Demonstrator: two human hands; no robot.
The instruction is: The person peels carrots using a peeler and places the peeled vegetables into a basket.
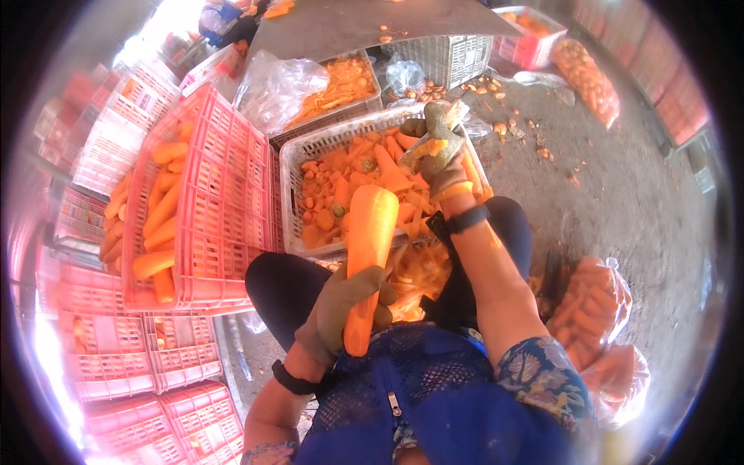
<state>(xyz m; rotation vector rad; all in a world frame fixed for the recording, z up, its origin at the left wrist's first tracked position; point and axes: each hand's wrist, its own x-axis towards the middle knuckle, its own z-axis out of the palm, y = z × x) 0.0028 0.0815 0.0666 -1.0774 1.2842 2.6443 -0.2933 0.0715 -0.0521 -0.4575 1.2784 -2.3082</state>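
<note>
My left hand point(346, 302), in a fabric work glove, grips a large peeled carrot point(375, 232) near its narrower lower end. The thick end points up and away from me. My right hand point(444, 154), also gloved, is closed around a hand tool point(456, 114) whose pale end sticks out above the fist; its exact kind is unclear, and orange scraps cling beside it. That hand is over the right side of a white plastic crate point(289, 197) and apart from the carrot. Inside the crate lie carrot ends, pieces and peelings point(349, 168).
At left, a tilted red plastic crate point(224, 203) holds whole carrots point(165, 215). Stacked red crates point(110, 343) stand behind it. Peelings fill another crate point(349, 78) ahead. Bagged carrots point(587, 308) sit at right. Scraps litter the concrete floor point(581, 203). Another person point(221, 20) is at upper left.
</note>
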